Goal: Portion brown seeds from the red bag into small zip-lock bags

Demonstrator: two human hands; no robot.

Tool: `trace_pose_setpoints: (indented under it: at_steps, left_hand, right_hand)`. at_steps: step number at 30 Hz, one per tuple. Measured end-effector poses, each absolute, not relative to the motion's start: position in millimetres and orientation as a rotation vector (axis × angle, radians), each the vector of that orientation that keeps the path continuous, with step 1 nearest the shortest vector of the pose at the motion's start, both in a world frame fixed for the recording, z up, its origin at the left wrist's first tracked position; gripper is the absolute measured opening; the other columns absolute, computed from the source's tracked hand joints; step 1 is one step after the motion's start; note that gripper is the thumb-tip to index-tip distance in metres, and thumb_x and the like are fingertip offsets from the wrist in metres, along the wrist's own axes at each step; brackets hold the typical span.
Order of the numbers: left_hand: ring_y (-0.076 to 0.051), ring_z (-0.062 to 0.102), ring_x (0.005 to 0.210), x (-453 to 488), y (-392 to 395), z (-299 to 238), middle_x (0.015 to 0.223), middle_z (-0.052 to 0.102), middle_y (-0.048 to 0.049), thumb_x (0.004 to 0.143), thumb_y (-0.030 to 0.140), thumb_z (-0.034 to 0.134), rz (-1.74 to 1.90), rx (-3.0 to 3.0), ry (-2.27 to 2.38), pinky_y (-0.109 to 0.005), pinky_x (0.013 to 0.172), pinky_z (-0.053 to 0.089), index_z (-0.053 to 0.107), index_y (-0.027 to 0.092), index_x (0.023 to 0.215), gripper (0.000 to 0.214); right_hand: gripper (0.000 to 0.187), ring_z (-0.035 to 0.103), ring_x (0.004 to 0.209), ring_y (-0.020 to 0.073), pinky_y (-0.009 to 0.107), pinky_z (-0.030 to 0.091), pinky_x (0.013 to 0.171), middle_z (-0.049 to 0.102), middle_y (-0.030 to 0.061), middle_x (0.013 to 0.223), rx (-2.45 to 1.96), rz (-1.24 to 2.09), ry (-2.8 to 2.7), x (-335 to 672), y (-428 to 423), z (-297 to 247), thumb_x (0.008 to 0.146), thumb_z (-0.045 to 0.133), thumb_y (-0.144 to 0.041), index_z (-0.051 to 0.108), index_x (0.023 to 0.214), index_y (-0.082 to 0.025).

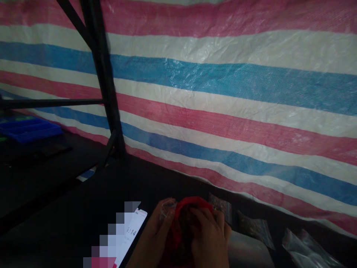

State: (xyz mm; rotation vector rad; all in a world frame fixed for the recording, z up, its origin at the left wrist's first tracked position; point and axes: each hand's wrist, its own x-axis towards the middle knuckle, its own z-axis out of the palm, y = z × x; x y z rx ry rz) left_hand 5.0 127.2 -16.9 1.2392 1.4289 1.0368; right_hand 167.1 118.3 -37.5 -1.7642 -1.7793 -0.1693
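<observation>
Fingers (199, 216) of the right hand (210, 238) dip, bent, into the mouth of one red bag (192, 200), low in the middle of the view on the black table (145, 178); whether they have hold of anything inside cannot be told. Dark contents show in the bag, too dim to count. The left hand (154, 232) is partly closed at the bag's left edge, gripping it, with one piece of clear plastic (168, 209) at its thumb and fingers.

To the left lies one lit phone (132, 232), partly blurred into blocks. To the right, two clear bags have contents: a first pouch (225, 204) just behind the right hand and a second pouch (255, 227) farther right. Beyond them lies clear plastic wrapping (309, 247), its pieces hard to count. One grey object (248, 251) sits beside the right hand. One blue tray (36, 130) stands far left; one striped sheet (223, 111) hangs behind.
</observation>
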Motion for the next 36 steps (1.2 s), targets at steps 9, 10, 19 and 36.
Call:
trace_pose_setpoints:
  at_steps: [9, 10, 19, 36]
  left_hand:
    - [-0.029, 0.064, 0.136, 1.8, 131.7, -21.3, 0.144, 0.069, -0.0134, 0.102, 0.063, 0.043, 0.981, 1.281, 1.405, -0.042, 0.113, 0.053, 0.055, 0.021, 0.143, 0.061]
    - [-0.030, 0.065, 0.134, 1.6, 132.6, -24.0, 0.143, 0.069, -0.0131, 0.100, 0.060, 0.048, 0.987, 1.306, 1.425, -0.043, 0.112, 0.054, 0.056, 0.021, 0.143, 0.058]
    - [-0.032, 0.066, 0.130, 1.6, 130.7, -35.9, 0.141, 0.070, -0.0126, 0.096, 0.035, 0.059, 1.047, 1.646, 1.412, -0.049, 0.112, 0.053, 0.072, 0.026, 0.128, 0.036]
    - [-0.030, 0.065, 0.132, -0.2, 128.6, -35.6, 0.142, 0.068, -0.0112, 0.099, 0.043, 0.056, 1.019, 1.531, 1.418, -0.044, 0.113, 0.051, 0.064, 0.025, 0.137, 0.043]
  right_hand:
    - [0.040, 0.075, 0.096, 0.0318, 0.044, 0.050, 0.083, 0.082, 0.0063, 0.102, -1.752, -0.158, -1.748, 182.0, 125.3, -53.3, 0.082, 0.061, -0.013, 0.081, 0.109, -0.035]
    - [0.038, 0.075, 0.095, 0.0314, 0.044, 0.050, 0.082, 0.081, 0.0064, 0.102, -1.753, -0.181, -1.739, 183.9, 125.9, -53.5, 0.084, 0.061, -0.015, 0.081, 0.110, -0.035]
    - [0.036, 0.068, 0.115, 0.0317, 0.044, 0.052, 0.091, 0.081, 0.0007, 0.121, -1.624, -0.202, -1.856, 189.8, 119.6, -21.4, 0.093, 0.063, -0.027, 0.076, 0.123, -0.040]
    - [0.040, 0.066, 0.113, 0.0329, 0.045, 0.049, 0.088, 0.080, -0.0006, 0.124, -1.542, -0.333, -1.978, 196.0, 122.8, -19.0, 0.093, 0.061, -0.021, 0.077, 0.123, -0.041]
